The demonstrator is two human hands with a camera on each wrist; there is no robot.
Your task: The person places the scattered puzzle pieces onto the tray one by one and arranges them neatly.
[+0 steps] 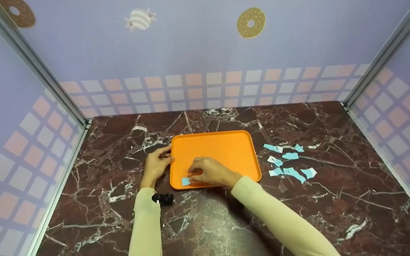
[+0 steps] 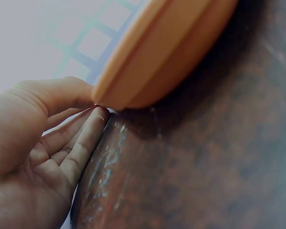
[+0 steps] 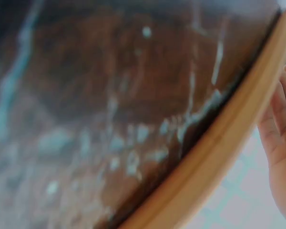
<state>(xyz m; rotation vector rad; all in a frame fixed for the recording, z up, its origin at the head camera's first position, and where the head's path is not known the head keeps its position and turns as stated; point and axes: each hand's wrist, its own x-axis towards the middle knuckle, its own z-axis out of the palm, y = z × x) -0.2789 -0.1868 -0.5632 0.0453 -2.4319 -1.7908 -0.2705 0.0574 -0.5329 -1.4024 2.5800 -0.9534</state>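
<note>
An orange tray (image 1: 215,145) lies in the middle of the table. At its left side my left hand (image 1: 155,164) holds the rim; the left wrist view shows the thumb and fingertips of that hand (image 2: 52,138) meeting at the tray edge (image 2: 148,71). Over the tray's near left part is my right hand (image 1: 212,171), fingers bent and the thumb apart from them. The thumb touches a small torn piece of light blue paper (image 1: 185,181) on the tray. In the right wrist view, only part of the right hand (image 3: 283,138) shows beyond the tray rim (image 3: 214,157); its fingertips are hidden.
Several torn pieces of blue and white paper (image 1: 290,155) lie right of the tray on the dark marbled table (image 1: 333,199). A black object (image 1: 164,199) sits at the left wrist. Printed wall panels (image 1: 205,46) enclose the table's back and sides.
</note>
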